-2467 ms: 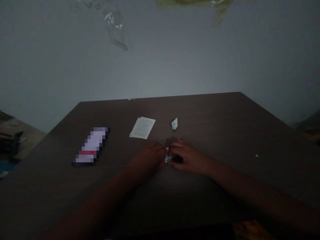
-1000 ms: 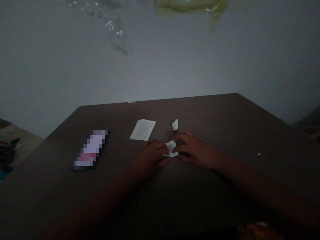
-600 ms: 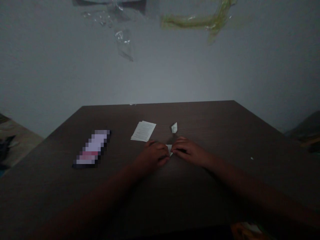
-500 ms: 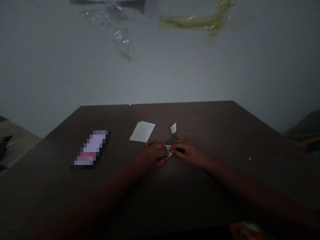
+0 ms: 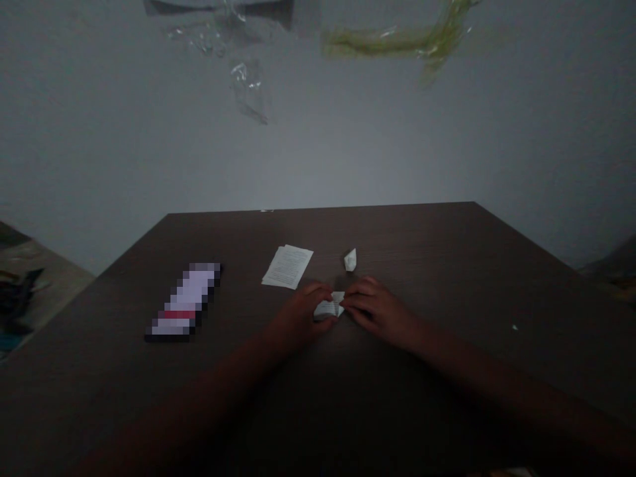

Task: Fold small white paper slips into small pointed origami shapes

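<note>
A small printed paper [image 5: 326, 309], partly folded, lies on the table between my hands. My left hand [image 5: 307, 310] grips its left side, with the thumb along the near edge and the fingers at the far edge. At its right corner, the fingertips of my right hand [image 5: 373, 306] are closed on the paper. Just beyond my right hand sits a small folded white paper piece [image 5: 350, 260], standing up from the surface. A short stack of printed paper sheets [image 5: 287, 267] lies flat beyond my left hand.
A phone [image 5: 186, 301] with a blurred screen lies on the dark brown table [image 5: 412, 245] to the left. A tiny white scrap [image 5: 515, 327] is at the right. The table's far side meets a pale wall [image 5: 368, 146] with yellowish tape [image 5: 377, 45] on it.
My left hand has opened out around the paper, so more of its printed face shows. My right hand stays at the right corner. The whole view has shifted slightly.
</note>
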Available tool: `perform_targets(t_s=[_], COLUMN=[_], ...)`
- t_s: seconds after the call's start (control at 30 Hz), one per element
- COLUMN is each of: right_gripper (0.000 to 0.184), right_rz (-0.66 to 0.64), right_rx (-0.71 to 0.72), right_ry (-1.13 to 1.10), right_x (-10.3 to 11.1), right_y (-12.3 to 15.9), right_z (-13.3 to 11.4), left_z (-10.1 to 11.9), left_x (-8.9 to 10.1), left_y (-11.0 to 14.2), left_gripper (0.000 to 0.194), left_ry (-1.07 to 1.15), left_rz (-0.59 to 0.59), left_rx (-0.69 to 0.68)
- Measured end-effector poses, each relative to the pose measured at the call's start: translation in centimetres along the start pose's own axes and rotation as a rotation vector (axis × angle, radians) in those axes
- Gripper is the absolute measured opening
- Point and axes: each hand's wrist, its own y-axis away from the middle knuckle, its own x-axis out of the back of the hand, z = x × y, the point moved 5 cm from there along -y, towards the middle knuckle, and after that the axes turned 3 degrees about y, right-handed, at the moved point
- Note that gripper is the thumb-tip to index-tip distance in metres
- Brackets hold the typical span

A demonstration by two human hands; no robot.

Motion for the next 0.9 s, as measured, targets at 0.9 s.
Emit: perform_targets(t_s=[0.9], right_gripper=[0.043], right_rz=[-0.160], right_rx=[-0.062], right_ry=[0.133], right_x=[0.4], right_y=[0.5], right_z=[-1.6], left_z=[0.8], left_x=[0.2], left_y=[-0.4], left_gripper=[0.028], left_ry=[0.052], left_rz=[0.016], left_rx=[0.033])
